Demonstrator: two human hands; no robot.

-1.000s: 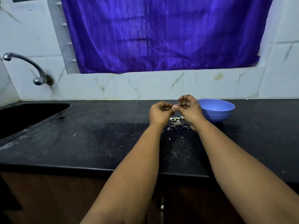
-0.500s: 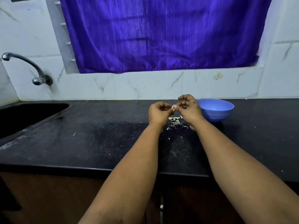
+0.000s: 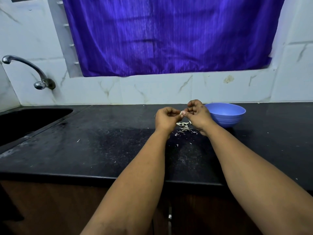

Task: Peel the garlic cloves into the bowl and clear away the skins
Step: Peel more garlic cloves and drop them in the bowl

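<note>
Left hand [image 3: 166,118] and right hand [image 3: 197,113] pinch one garlic clove [image 3: 181,113], peeling unfinished; skins [image 3: 183,127] uncleared on bench [image 3: 101,141] beside bowl [image 3: 227,114], contents unseen.

- The curtain [image 3: 169,36] is a deep violet-blue with fine vertical streaks in its sheen.
- The wall tiles [image 3: 152,89] are white, veined with thin grey-brown marbling; one carries a small yellowish stain.
- The countertop [image 3: 84,141] is black, speckled with pale dust and flecks.
- The bowl [image 3: 227,116] is a plain periwinkle blue.
- The garlic skins [image 3: 183,127] are off-white, papery pale against the dark stone.
- The garlic clove [image 3: 181,113] shows creamy white.
- The tap [image 3: 27,68] is shiny silver metal.
- The sink [image 3: 25,119] is black.
- The cabinet front [image 3: 50,209] is dark reddish brown.
</note>
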